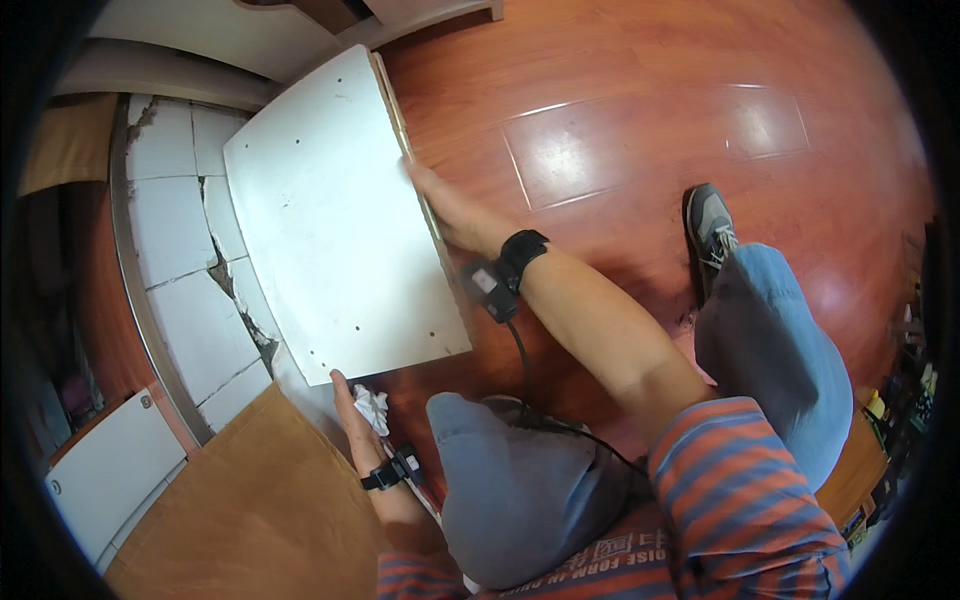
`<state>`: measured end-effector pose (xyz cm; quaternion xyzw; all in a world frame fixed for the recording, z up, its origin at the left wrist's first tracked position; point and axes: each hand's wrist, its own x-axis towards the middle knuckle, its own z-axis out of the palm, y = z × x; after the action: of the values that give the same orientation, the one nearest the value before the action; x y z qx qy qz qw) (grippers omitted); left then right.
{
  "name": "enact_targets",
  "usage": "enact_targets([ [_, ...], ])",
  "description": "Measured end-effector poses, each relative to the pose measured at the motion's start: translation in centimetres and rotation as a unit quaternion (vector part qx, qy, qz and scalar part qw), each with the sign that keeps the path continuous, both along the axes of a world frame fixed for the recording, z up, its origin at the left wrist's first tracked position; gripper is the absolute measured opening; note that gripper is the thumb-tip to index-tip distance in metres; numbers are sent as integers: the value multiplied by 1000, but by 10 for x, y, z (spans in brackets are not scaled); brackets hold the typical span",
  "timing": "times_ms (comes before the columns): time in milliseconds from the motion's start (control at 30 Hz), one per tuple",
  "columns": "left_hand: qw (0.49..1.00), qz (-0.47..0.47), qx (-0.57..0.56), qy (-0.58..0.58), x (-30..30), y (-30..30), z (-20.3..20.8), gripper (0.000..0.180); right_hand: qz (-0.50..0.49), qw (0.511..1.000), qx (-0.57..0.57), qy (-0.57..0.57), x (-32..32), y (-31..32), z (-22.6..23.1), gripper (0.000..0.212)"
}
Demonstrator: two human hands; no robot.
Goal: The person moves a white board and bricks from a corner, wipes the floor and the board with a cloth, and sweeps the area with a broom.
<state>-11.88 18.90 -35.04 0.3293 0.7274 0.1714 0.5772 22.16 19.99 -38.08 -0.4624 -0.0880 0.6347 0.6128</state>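
A large white board [340, 220] with small dark holes near its edges lies before me, tilted across the view. My right hand [445, 210] grips its right-hand long edge, where a second layer shows beneath the top face; most of those fingers are hidden behind the edge. At the board's near left corner, my left hand [348, 415] holds on with a fingertip at the edge, its other fingers mostly out of sight. Against that hand sits a crumpled white tissue or cloth [372, 408]. Each wrist wears a black strap with a small device.
Cracked white tiles [180, 235] run along the left, beside a metal-edged strip. A brown sheet-like panel [240, 500] and a white drawer-like piece [115, 470] lie at lower left. Pale furniture [200, 50] stands at the far side. Reddish wood flooring [620, 90] stretches right, under my shoe [710, 220].
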Motion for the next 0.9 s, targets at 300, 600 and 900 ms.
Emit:
enact_targets([
  [300,990,46,53,-121,-16,8,-39,86,-120,991,-48,28,-64,-69,-86,70],
  [600,981,81,108,-140,1,-7,-29,76,-185,979,-60,68,-104,-71,-42,52],
  [900,975,80,97,-183,7,-11,-34,71,-196,974,-56,96,-107,-70,-68,49],
])
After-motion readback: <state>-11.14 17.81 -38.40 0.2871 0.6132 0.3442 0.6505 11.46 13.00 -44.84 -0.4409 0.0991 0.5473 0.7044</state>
